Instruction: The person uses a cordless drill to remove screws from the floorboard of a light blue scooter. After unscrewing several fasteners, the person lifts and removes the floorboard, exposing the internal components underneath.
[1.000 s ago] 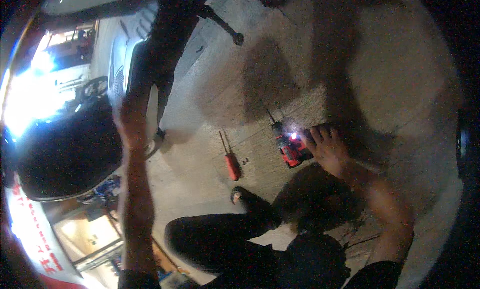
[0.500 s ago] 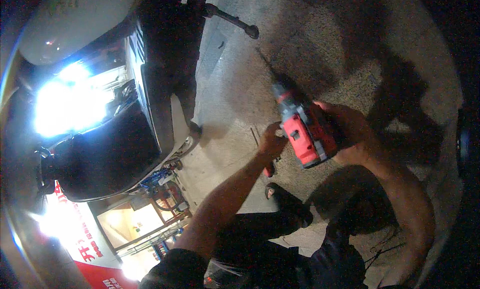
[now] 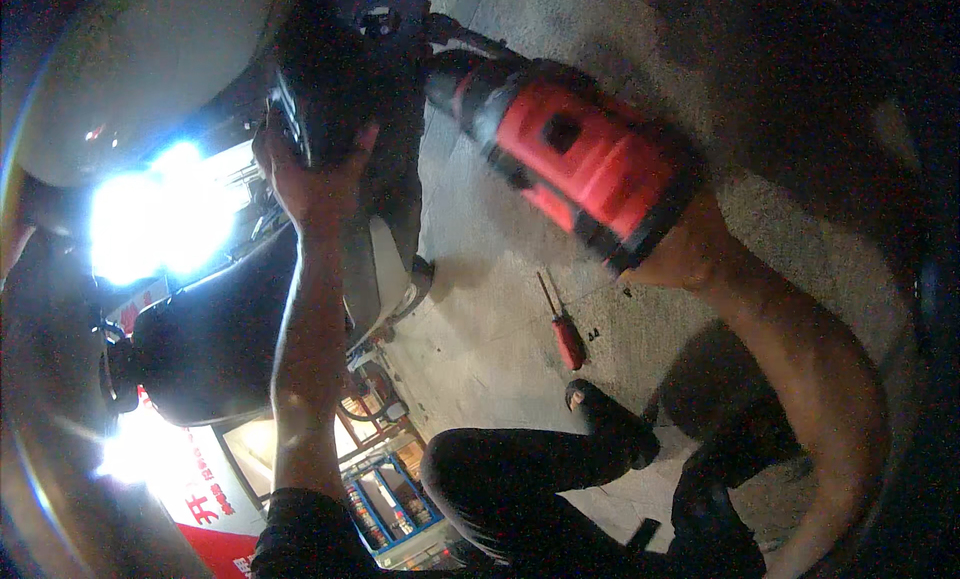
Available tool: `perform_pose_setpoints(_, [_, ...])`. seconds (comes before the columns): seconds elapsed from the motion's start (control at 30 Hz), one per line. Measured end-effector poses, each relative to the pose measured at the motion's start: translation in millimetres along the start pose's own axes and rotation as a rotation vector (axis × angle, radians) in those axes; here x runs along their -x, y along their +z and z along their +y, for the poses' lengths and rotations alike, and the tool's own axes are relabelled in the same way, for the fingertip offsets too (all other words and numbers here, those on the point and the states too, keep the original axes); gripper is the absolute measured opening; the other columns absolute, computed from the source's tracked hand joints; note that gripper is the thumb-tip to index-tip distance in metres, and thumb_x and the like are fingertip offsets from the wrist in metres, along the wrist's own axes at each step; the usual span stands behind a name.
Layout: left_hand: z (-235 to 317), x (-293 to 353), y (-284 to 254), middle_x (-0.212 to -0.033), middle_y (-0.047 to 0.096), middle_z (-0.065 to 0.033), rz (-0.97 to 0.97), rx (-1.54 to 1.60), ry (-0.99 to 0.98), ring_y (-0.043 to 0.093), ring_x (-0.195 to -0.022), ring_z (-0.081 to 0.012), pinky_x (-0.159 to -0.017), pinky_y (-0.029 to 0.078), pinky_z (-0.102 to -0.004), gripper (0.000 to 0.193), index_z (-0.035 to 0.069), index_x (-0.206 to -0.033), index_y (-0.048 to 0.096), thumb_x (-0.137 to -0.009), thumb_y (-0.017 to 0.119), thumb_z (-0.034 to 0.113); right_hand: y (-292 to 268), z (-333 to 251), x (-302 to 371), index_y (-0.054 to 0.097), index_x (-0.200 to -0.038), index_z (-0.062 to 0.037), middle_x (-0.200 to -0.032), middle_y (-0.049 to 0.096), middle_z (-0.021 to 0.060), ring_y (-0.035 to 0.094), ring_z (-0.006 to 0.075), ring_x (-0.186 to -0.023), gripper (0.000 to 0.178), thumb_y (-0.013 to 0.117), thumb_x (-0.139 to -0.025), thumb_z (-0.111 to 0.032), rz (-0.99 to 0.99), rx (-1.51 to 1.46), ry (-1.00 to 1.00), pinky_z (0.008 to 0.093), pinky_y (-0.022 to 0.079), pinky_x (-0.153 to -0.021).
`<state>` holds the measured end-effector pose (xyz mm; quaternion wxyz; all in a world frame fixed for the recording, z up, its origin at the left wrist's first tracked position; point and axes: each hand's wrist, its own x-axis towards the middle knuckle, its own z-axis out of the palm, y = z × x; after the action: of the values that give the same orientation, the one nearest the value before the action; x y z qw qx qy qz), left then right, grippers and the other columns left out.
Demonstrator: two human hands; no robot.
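Observation:
My right hand (image 3: pixel 690 249) grips a red and black cordless drill (image 3: pixel 600 159) from behind. The drill is raised and slightly blurred. Its dark chuck points up and left, close to the dark body panel (image 3: pixel 385 184) of what looks like a motor scooter. Any bit in the chuck is hidden against the dark surface. My left hand (image 3: pixel 320 184) holds the edge of that panel, its fingers over the left side and its thumb spread on the right. On the ground below the drill lies a screwdriver (image 3: pixel 568 341) with a red handle.
A few small dark bits (image 3: pixel 593 334) lie beside the screwdriver. The dark scooter seat (image 3: pixel 215 334) is at left, near a glaring lamp (image 3: pixel 165 224). A dark lever-like part (image 3: pixel 470 34) juts out behind the drill. Lower left are a lit shopfront and red-white sign (image 3: pixel 195 479).
My left hand has left the drill and moved up and left onto the panel. My right hand has brought the drill up and closer to the scooter, now pointing more to the left.

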<state>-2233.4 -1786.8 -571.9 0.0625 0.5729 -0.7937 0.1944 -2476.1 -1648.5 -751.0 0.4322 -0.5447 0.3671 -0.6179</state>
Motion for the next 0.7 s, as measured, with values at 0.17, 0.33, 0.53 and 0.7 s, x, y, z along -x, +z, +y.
perform_pose_setpoints(0.17, [4,6,7,-0.125,0.049,-0.0179,0.177,-0.095,-0.06,0.046,-0.119,-0.0366,-0.101,0.038,-0.0466,0.089,0.003,-0.131,0.047,-0.059,0.086,0.037,49,17,-8,0.053,-0.12,-0.0113,-0.113,0.061,0.011,0.059,0.0282,-0.102,0.05,0.072,-0.074,-0.02,0.049,-0.331,0.175,0.0393,0.048,-0.09])
perform_pose_setpoints(0.33, [-7,3,11,-0.124,0.05,-0.0176,0.207,-0.072,0.005,0.047,-0.118,-0.0365,-0.101,0.038,-0.0465,0.085,0.003,-0.131,0.047,-0.06,0.086,0.033,87,23,-25,0.053,-0.121,-0.0122,-0.115,0.06,0.0107,0.058,0.0278,-0.105,0.05,0.07,-0.076,-0.022,0.082,-0.513,0.239,0.0397,0.047,-0.092])
perform_pose_setpoints(0.53, [-10,1,12,-0.126,0.049,-0.0176,0.182,0.028,0.028,0.047,-0.118,-0.0353,-0.1,0.037,-0.0462,0.085,0.003,-0.132,0.046,-0.062,0.085,0.03,119,32,-31,0.052,-0.123,-0.0133,-0.118,0.059,0.0104,0.057,0.0272,-0.108,0.05,0.068,-0.078,-0.024,0.079,-0.601,0.26,0.0401,0.046,-0.094])
perform_pose_setpoints(0.7, [-9,4,14,-0.125,0.049,-0.0177,0.207,-0.008,0.012,0.047,-0.118,-0.0352,-0.1,0.037,-0.0465,0.085,0.003,-0.132,0.046,-0.061,0.086,0.027,136,32,-28,0.051,-0.125,-0.0143,-0.12,0.058,0.0101,0.056,0.0267,-0.11,0.049,0.067,-0.08,-0.026,0.116,-0.621,0.287,0.0405,0.045,-0.095])
